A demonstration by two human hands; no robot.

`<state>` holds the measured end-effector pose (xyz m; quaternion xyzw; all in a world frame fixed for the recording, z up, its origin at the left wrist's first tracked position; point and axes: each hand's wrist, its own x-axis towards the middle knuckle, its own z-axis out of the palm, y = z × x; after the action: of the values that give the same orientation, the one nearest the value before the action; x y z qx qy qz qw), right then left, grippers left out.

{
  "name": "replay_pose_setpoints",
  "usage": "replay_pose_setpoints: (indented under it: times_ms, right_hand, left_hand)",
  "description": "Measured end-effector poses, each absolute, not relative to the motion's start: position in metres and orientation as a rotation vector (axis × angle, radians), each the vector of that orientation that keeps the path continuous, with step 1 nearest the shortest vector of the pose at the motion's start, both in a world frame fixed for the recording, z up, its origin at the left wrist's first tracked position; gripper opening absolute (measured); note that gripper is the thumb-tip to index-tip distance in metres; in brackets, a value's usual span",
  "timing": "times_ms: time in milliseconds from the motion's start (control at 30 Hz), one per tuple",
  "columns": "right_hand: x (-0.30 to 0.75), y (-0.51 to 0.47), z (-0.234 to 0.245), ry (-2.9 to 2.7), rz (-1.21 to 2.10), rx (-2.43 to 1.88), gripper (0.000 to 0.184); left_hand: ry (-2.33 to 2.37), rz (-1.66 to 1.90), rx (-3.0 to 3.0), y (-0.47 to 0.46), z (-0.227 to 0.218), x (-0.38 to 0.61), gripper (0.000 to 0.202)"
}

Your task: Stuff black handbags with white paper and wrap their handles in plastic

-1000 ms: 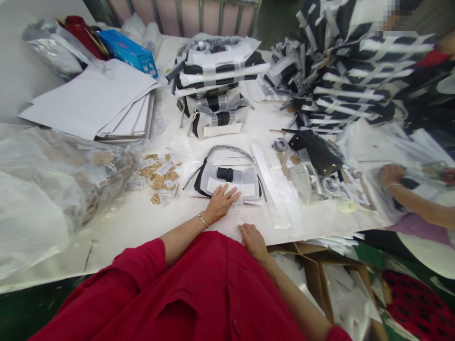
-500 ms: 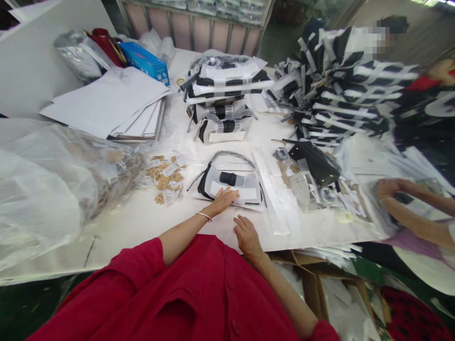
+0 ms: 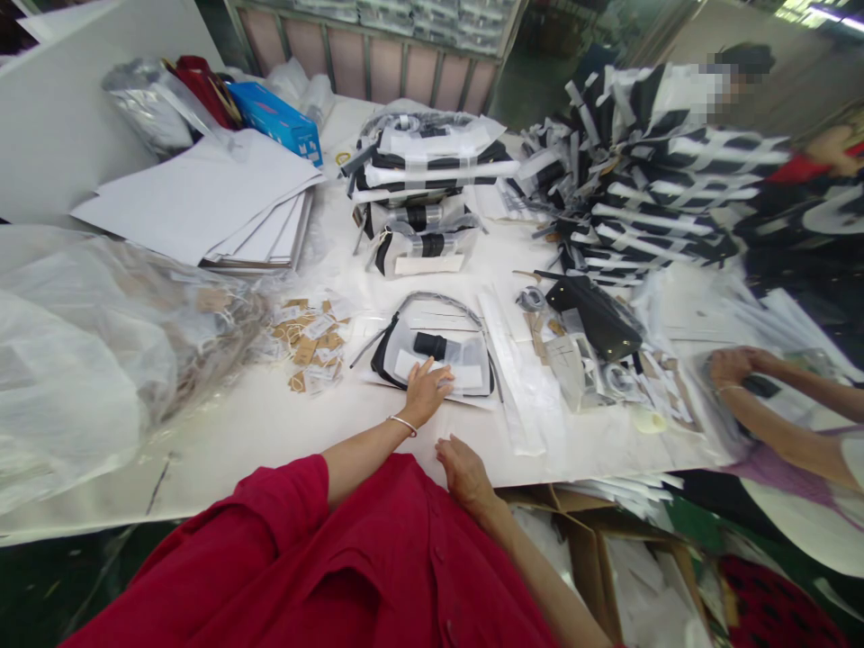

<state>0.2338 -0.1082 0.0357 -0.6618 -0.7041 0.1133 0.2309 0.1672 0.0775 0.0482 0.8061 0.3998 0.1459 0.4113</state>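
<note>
My left hand point(image 3: 427, 391) lies flat with fingers stretched out on the near edge of a clear-bagged black and white item point(image 3: 438, 355) lying on the white table point(image 3: 270, 423). A thin bangle circles that wrist. My right hand point(image 3: 461, 470) rests at the table's near edge, a little right of the left one, fingers loosely curled down on the surface; nothing shows in it. Red sleeves cover both of my arms.
A stack of bagged striped items point(image 3: 425, 180) stands behind the item, paper tags point(image 3: 311, 342) lie left of it, white card sheets point(image 3: 202, 198) and a large plastic bag point(image 3: 87, 342) fill the left. Another person's hands point(image 3: 735, 369) work at the right. A cardboard box point(image 3: 607, 558) sits below the table edge.
My right hand slid a little left and back toward the table edge. My left hand stayed on the bagged item. The view tilted up slightly.
</note>
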Motion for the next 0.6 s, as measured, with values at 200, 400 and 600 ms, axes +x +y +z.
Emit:
replay_pose_setpoints:
  times_ms: [200,400,600]
  right_hand:
    - [0.255,-0.085,0.076,-1.835,0.537,-1.844,0.019]
    - [0.296,-0.016,0.119,-1.832,0.647,-2.028,0.015]
    - [0.317,0.043,0.119,-1.800,0.811,-2.165,0.010]
  left_hand:
    - [0.960,0.432,2.140,0.070,0.044,0.161,0.016]
    - [0.972,0.443,2.179,0.066,0.042,0.162,0.028]
    - [0.835,0.344,2.191,0.074,0.042,0.149,0.032]
